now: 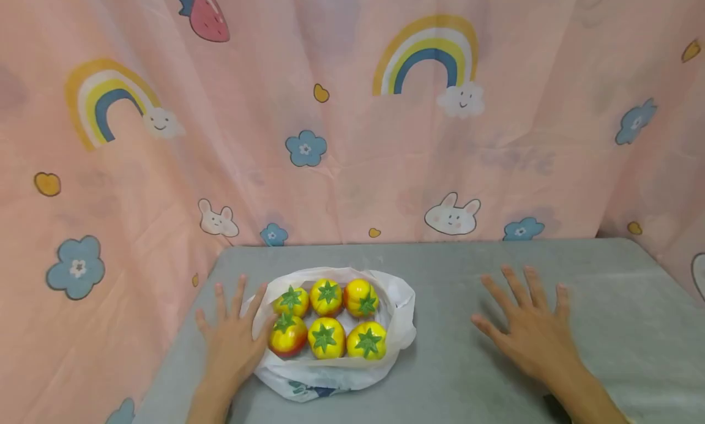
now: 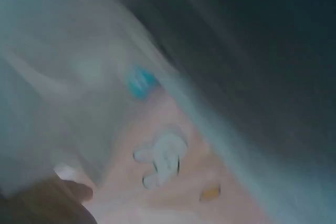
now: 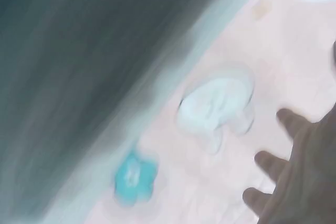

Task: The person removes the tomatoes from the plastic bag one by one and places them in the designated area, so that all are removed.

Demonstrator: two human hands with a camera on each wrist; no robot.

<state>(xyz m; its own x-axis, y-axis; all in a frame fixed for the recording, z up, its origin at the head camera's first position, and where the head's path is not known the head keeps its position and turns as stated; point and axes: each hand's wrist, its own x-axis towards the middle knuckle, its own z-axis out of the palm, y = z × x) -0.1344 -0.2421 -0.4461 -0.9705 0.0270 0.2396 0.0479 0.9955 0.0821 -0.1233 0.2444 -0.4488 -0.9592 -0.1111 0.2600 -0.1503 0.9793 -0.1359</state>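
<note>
Several yellow-and-red toy persimmons point(image 1: 327, 338) with green star-shaped leaf tops sit in two rows inside a white plastic bag point(image 1: 404, 298), whose mouth is spread wide. The left hand point(image 1: 234, 344) is at the bag's left edge, fingers spread, the thumb by the nearest left fruit; whether it touches is unclear. Well to the right of the bag, the right hand point(image 1: 534, 332) has its fingers spread and holds nothing. In the left wrist view, part of the left hand point(image 2: 52, 203) appears beside the blurred bag. The right wrist view shows fingers point(image 3: 270, 166) apart.
The bag stands on a grey table point(image 1: 440, 375). Behind and at the sides hangs a pink curtain point(image 1: 352, 185) printed with rainbows, rabbits and flowers. A small dark object point(image 1: 556, 409) shows by the right wrist.
</note>
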